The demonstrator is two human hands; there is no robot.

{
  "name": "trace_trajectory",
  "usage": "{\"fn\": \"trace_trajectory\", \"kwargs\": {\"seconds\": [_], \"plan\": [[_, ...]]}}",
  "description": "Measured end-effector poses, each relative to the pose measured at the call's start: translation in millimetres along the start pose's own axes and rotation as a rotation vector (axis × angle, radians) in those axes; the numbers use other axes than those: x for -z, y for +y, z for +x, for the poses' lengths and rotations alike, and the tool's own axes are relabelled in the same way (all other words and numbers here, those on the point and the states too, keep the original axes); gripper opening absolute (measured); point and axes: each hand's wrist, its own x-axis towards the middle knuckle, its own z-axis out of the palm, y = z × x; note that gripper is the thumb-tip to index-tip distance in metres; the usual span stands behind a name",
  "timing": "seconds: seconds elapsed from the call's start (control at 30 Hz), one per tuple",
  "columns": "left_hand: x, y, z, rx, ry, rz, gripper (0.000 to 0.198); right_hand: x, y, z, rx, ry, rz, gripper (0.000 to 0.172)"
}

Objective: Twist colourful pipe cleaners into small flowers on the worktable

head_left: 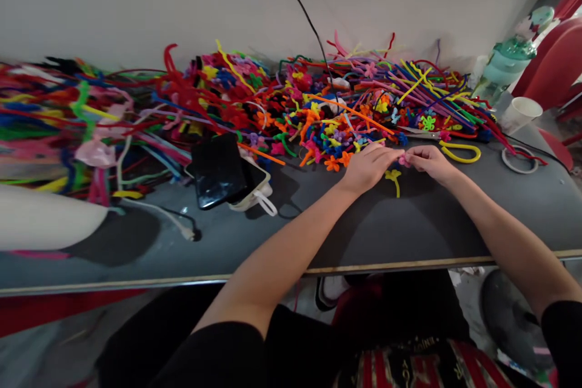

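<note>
My left hand (370,167) and my right hand (427,160) meet over the dark table, fingers pinched on a small pink pipe-cleaner piece (402,159) between them. Most of that piece is hidden by the fingertips. Just below lies a yellow pipe-cleaner flower (393,177) with a short stem. A bent yellow pipe cleaner (468,158) rests to the right of my right hand. Beyond both hands, a heap of small pipe-cleaner flowers (331,139) in orange, blue, pink and green spreads over the table.
Long pipe cleaners (436,97) pile along the wall. A black phone (219,171) lies on a pale case-like object (254,191) at left. A paper cup (521,114), a roll of tape (519,159) and a greenish bottle (507,66) are at right. A black cable (304,9) hangs down.
</note>
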Motion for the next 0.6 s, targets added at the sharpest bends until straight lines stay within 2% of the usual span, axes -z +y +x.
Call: {"fn": "trace_trajectory", "kwargs": {"seconds": [0.13,0.27,0.4,0.6], "plan": [[10.8,-1.1,-2.7,-0.122,-0.029,0.082,0.024,2.1,-5.7,-3.0,0.018,-0.117,-0.016,0.042],[12.5,2.3,-3.9,-0.205,-0.084,0.148,0.026,2.8,-13.0,-7.2,0.013,-0.214,-0.046,0.039],[10.8,9.3,-3.1,-0.268,-0.132,0.157,0.03,8.6,-14.4,-10.5,-0.046,-0.315,0.031,0.037],[13.2,17.6,-2.4,-0.327,-0.277,0.153,0.029,14.5,-14.7,-12.8,-0.143,-0.468,0.109,0.033]]}}
